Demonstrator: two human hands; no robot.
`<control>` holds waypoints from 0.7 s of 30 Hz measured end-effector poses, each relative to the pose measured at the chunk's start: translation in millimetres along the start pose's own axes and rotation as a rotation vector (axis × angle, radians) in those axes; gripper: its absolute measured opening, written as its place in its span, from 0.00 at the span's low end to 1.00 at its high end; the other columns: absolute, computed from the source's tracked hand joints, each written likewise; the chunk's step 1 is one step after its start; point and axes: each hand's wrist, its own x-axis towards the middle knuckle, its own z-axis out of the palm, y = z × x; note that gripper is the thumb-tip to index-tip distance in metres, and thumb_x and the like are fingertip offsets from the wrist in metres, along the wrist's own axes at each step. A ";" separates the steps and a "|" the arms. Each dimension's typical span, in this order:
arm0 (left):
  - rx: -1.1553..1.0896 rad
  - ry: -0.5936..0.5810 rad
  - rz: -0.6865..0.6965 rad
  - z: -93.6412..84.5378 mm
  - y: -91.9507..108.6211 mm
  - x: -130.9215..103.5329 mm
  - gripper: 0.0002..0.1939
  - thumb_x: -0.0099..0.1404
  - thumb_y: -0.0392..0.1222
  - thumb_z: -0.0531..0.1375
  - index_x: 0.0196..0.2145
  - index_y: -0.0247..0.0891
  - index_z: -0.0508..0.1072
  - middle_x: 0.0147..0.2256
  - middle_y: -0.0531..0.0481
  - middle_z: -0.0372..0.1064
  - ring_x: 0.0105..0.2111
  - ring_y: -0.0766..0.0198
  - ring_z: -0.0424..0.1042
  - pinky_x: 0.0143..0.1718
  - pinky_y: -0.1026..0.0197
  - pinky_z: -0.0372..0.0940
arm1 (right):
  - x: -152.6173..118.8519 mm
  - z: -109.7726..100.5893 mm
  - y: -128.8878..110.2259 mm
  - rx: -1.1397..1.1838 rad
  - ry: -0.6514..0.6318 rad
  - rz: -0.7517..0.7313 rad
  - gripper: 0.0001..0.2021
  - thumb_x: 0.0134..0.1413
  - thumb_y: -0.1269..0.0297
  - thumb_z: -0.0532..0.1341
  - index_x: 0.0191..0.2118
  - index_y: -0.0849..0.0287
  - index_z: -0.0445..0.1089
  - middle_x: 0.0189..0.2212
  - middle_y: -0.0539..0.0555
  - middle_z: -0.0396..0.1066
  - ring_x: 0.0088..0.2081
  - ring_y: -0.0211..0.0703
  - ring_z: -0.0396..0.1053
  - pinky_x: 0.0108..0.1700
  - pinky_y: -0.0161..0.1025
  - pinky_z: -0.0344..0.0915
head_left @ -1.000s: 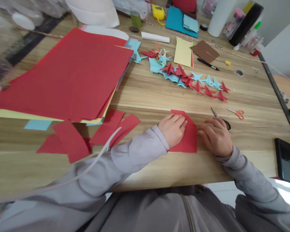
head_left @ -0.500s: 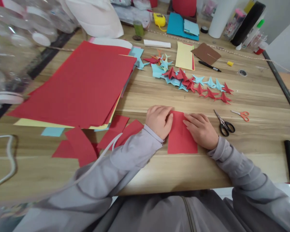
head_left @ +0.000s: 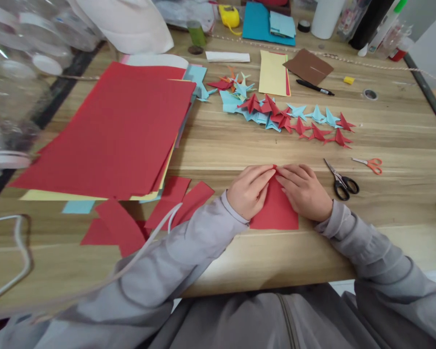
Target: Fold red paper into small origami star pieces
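Note:
A red sheet of paper [head_left: 276, 213] lies on the table before me, its far edge mostly covered by my hands. My left hand [head_left: 250, 191] is closed on the paper's far left part, fingertips meeting the other hand's near the top middle. From the right, my right hand [head_left: 304, 191] presses its fingers on the far right part of the same sheet. Beyond them stretches a row of folded red paper cranes [head_left: 269, 105] and light blue paper cranes [head_left: 317, 115]. Black-handled scissors [head_left: 342, 182] and small orange-handled scissors [head_left: 370, 164] rest to the right.
A stack of large red sheets [head_left: 119, 131] covers the left of the table, with cut red pieces [head_left: 121, 225] near it. A white cable [head_left: 156, 232] crosses my left sleeve. Yellow paper [head_left: 272, 72], brown paper [head_left: 308, 68] and a black pen [head_left: 314, 87] lie farther back.
My left hand has moved right along the sheet's far edge, so both hands' fingertips now meet at its top middle. The far part of the sheet is now covered. The view has shifted slightly.

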 end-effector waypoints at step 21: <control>0.086 -0.085 0.173 -2.5 -3.8 -0.3 0.11 0.62 0.29 0.53 0.36 0.32 0.75 0.31 0.44 0.75 0.38 0.60 0.72 0.39 0.57 0.73 | 6.9 -9.9 2.3 -0.116 -0.194 0.110 0.24 0.63 0.60 0.47 0.63 0.58 0.56 0.64 0.62 0.52 0.62 0.59 0.50 0.58 0.56 0.49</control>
